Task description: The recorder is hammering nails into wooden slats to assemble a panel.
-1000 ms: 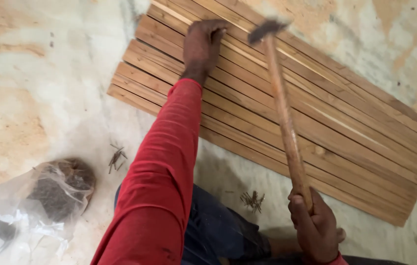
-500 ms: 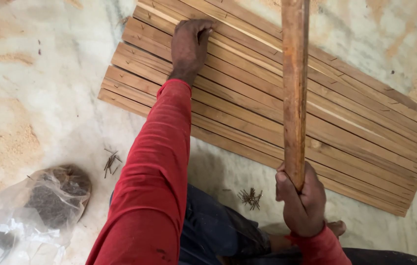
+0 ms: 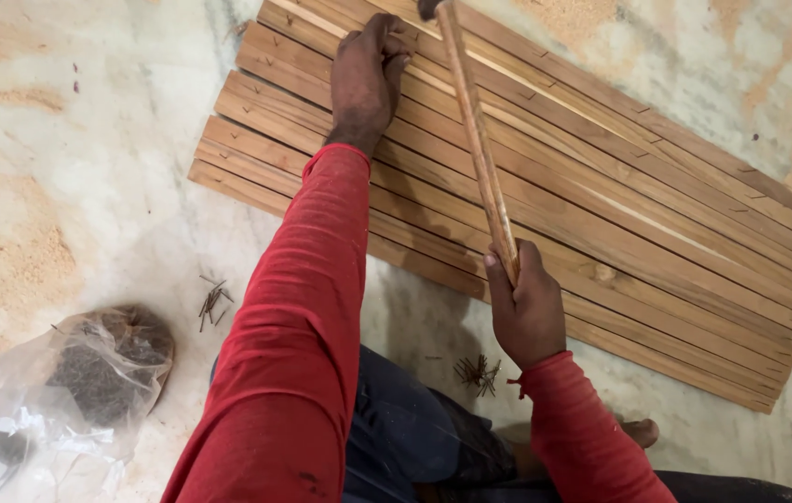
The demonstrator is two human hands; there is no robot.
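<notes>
The floor (image 3: 88,186) under me is pale stone, dusted with sawdust. On it lies a flat panel of wooden slats (image 3: 619,233), long thin strips side by side, stiff but probably springy and easy to split near the ends. My left hand (image 3: 368,79) presses flat on the slats near their far corner, fingers bent, holding nothing. My right hand (image 3: 526,312) has its grip closed tight round the low end of the hammer handle (image 3: 480,158), smooth round wood, the head at the top edge beside my left fingers. I judge it top-heavy, so holding low suits it. A thin plastic bag (image 3: 51,391) sits left, small nails (image 3: 212,300) beside it
</notes>
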